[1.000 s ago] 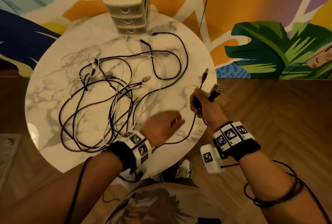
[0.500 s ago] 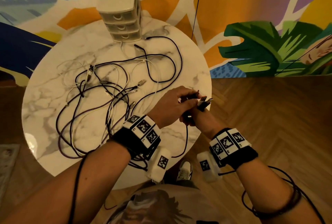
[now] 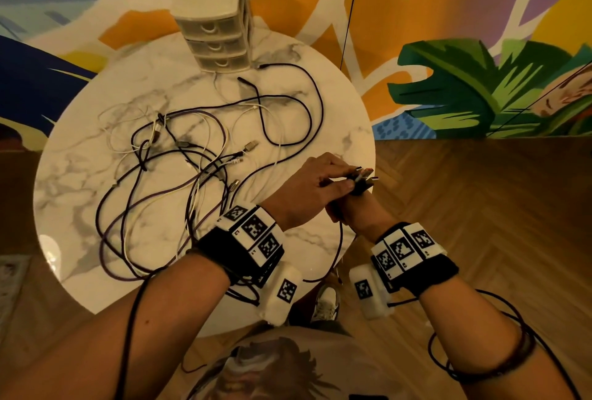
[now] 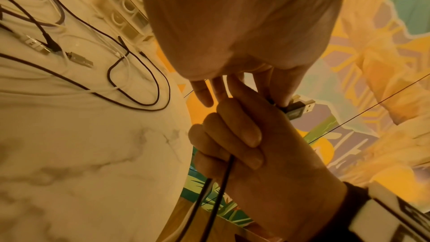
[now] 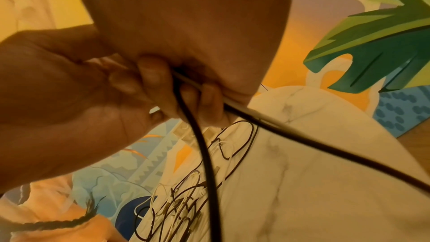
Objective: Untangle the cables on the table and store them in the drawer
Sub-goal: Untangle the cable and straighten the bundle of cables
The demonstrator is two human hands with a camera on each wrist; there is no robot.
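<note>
Change: left hand (image 3: 309,189) had stayed on the plugs (image 3: 363,179) at the right hand (image 3: 355,212).
Grip: both grasped the black cable (image 5: 202,135).
Writing: none legible.

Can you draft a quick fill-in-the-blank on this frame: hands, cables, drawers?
1. The drawer unit at the far edge of the table has ___ drawers.
2. All of its drawers are ___.
3. The right hand grips black cables whose plugs stick out past the table's ___ edge.
4. The left hand touches those plugs with its ___.

Missing words: three; closed; right; fingers
</note>
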